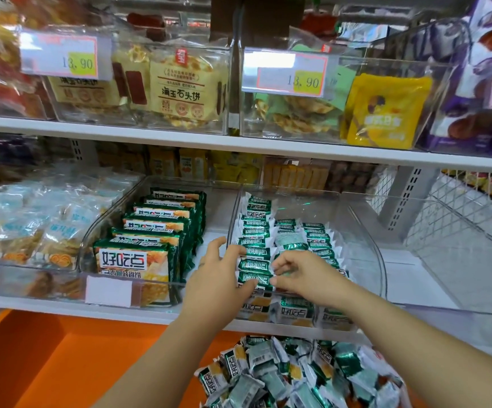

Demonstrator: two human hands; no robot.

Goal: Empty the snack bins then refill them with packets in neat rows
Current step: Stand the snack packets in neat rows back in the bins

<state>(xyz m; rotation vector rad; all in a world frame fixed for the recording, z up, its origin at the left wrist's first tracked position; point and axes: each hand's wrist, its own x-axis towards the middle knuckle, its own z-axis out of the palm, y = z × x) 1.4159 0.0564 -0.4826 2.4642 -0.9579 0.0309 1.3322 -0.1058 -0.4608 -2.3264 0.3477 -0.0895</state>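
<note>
- Mid-frame, on the middle shelf (62,307): a bin (366,240) with small packets (256,231) in rows front to back.
- At its front: my left hand (218,278) on the left row, my right hand (306,275) just right of it.
- Just beside it, left: a second bin (91,231) holding larger packets (150,231).
- Bottom right, below the shelf: a loose pile (297,375).
- Right edge: a wire basket (459,225).
</note>
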